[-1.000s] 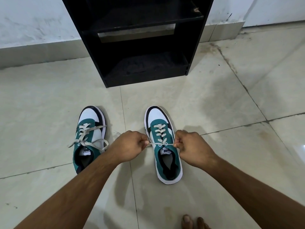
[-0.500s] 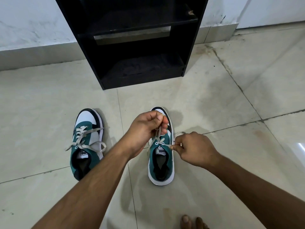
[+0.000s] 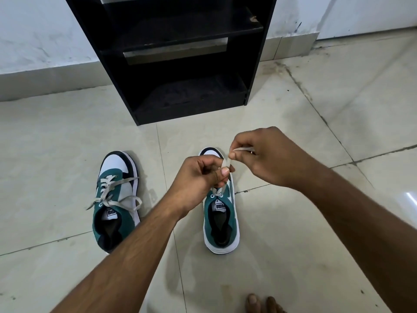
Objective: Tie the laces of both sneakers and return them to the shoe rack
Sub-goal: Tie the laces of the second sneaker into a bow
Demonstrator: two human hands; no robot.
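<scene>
Sneakers' right shoe (image 3: 222,224) sits on tiled floor (image 3: 316,222) below fingers (image 3: 225,171) of both hands pinching its laces (image 3: 226,162); its toe hidden behind them, black rack (image 3: 180,64) beyond

This looks like a home, most likely an entrance corner or hallway. A black shoe rack (image 3: 176,64) with open shelves stands against a white painted wall (image 3: 40,35) at the top of the frame, and a strip of tile skirting (image 3: 45,82) runs along the wall's foot. The floor (image 3: 304,105) is large pale glossy tiles with dark, stained grout lines. Two sneakers, one at centre left (image 3: 115,199) and one at centre (image 3: 222,220), sit on it, and bare toes (image 3: 259,304) show at the lower edge.
</scene>
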